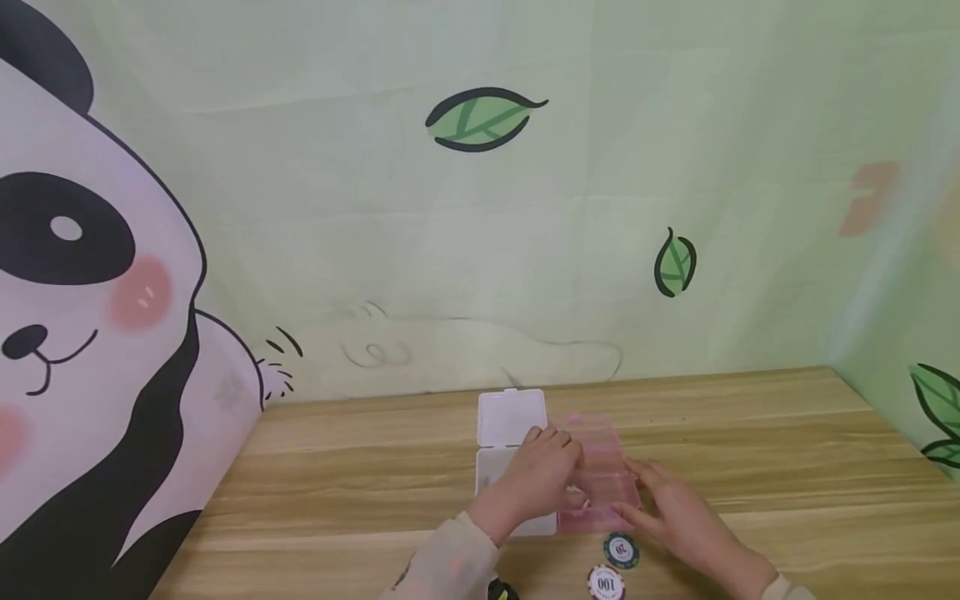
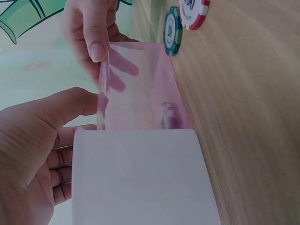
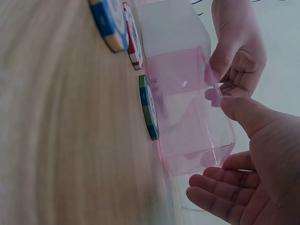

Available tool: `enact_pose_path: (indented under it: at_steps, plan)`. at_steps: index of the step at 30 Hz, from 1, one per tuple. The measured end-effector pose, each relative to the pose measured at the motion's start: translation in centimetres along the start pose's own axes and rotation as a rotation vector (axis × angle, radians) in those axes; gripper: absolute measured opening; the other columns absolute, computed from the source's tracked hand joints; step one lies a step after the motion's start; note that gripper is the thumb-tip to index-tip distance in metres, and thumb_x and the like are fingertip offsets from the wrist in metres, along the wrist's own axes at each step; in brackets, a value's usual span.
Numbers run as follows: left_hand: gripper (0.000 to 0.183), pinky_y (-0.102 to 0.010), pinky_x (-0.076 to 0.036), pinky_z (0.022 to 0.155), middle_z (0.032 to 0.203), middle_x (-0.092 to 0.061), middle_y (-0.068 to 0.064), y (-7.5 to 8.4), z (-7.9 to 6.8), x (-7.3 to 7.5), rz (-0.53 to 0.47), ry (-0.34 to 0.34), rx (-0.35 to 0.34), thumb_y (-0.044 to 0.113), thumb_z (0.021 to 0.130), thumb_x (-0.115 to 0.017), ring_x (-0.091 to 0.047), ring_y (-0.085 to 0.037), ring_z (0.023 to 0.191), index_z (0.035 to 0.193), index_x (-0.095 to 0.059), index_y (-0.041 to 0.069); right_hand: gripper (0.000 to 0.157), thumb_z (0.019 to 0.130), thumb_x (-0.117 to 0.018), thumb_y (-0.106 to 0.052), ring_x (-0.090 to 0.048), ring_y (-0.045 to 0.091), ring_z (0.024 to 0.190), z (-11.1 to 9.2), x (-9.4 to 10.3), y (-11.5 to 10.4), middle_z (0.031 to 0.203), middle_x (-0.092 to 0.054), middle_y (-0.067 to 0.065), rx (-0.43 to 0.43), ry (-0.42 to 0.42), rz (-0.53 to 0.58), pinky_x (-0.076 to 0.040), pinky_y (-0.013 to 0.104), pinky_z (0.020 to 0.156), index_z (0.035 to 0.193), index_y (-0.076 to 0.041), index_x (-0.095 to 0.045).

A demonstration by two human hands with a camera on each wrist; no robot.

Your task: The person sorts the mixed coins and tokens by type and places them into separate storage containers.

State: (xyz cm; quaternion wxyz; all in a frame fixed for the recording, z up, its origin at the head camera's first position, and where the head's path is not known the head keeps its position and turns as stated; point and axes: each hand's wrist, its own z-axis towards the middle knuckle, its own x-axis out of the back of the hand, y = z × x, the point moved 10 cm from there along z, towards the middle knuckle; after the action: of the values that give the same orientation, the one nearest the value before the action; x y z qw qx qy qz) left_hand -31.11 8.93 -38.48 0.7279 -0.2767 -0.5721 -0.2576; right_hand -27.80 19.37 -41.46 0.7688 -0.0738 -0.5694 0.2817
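Observation:
A translucent pink plastic box [image 1: 600, 467] stands against the right side of a white plastic box [image 1: 491, 467], whose lid [image 1: 512, 418] is folded back. My left hand [image 1: 542, 471] hovers over where the two boxes meet, fingers loosely bent, its thumb at the pink box's rim; no held thing shows in it. Through the pink wall a small, blurred pale-and-dark thing [image 2: 168, 115] shows low inside. My right hand [image 1: 686, 517] holds the pink box's right end, its thumb at the near corner and its fingers at the far side.
In front of the boxes lie a green-edged chip [image 1: 621, 550] marked 20 and a red-edged chip [image 1: 606, 582] marked 100. A blue-and-orange chip [image 3: 110, 21] shows in the right wrist view. Behind the wooden table [image 1: 337, 467] hangs a printed cloth [image 1: 300, 208].

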Motion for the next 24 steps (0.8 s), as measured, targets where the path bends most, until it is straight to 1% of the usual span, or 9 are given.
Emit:
enact_pose_path:
  at_steps: [3, 7, 15, 19, 24]
  plan:
    - [0.035, -0.023, -0.034, 0.075, 0.088, -0.055, 0.009, 0.0, -0.2, 0.3, -0.001, 0.016, 0.004, 0.048, 0.070, -0.067, -0.047, -0.009, 0.087, 0.089, -0.057, 0.021, 0.064, 0.078, -0.064, -0.043, -0.061, 0.020, 0.091, 0.0, 0.1, -0.2, 0.112, -0.060, 0.009, 0.007, 0.001, -0.001, -0.052, 0.038, 0.079, 0.124, 0.000, -0.050]
    - [0.034, -0.023, -0.035, 0.076, 0.089, -0.055, 0.009, 0.2, -0.7, 1.0, -0.014, 0.057, 0.004, 0.047, 0.072, -0.066, -0.048, -0.009, 0.089, 0.091, -0.057, 0.020, 0.064, 0.078, -0.064, -0.043, -0.061, 0.019, 0.091, 0.0, 0.1, -0.2, 0.110, -0.061, 0.008, 0.014, 0.003, -0.002, -0.052, 0.037, 0.079, 0.124, 0.000, -0.051]
    - [0.032, -0.022, -0.035, 0.077, 0.089, -0.054, 0.009, 0.5, -2.3, 3.0, -0.048, 0.182, -0.005, 0.043, 0.072, -0.067, -0.048, -0.009, 0.088, 0.092, -0.057, 0.020, 0.063, 0.079, -0.063, -0.043, -0.062, 0.022, 0.093, -0.1, 0.2, -0.3, 0.111, -0.061, 0.009, 0.032, 0.011, 0.000, -0.051, 0.039, 0.080, 0.124, -0.001, -0.051]
    - [0.032, -0.021, -0.037, 0.077, 0.087, -0.053, 0.010, 1.2, -3.4, 4.0, -0.029, 0.244, -0.019, 0.043, 0.071, -0.068, -0.048, -0.009, 0.086, 0.091, -0.057, 0.020, 0.063, 0.079, -0.063, -0.042, -0.062, 0.022, 0.093, -0.1, 0.2, -0.4, 0.111, -0.061, 0.010, 0.037, 0.010, 0.006, -0.052, 0.039, 0.080, 0.124, 0.000, -0.050]
    - [0.033, -0.021, -0.038, 0.075, 0.085, -0.053, 0.011, 2.6, -4.9, 4.8, 0.015, 0.308, -0.070, 0.045, 0.068, -0.070, -0.050, -0.008, 0.085, 0.087, -0.057, 0.022, 0.063, 0.079, -0.064, -0.041, -0.062, 0.024, 0.094, 0.0, 0.2, -0.5, 0.112, -0.060, 0.012, 0.034, 0.005, 0.005, -0.051, 0.040, 0.080, 0.123, 0.001, -0.050]
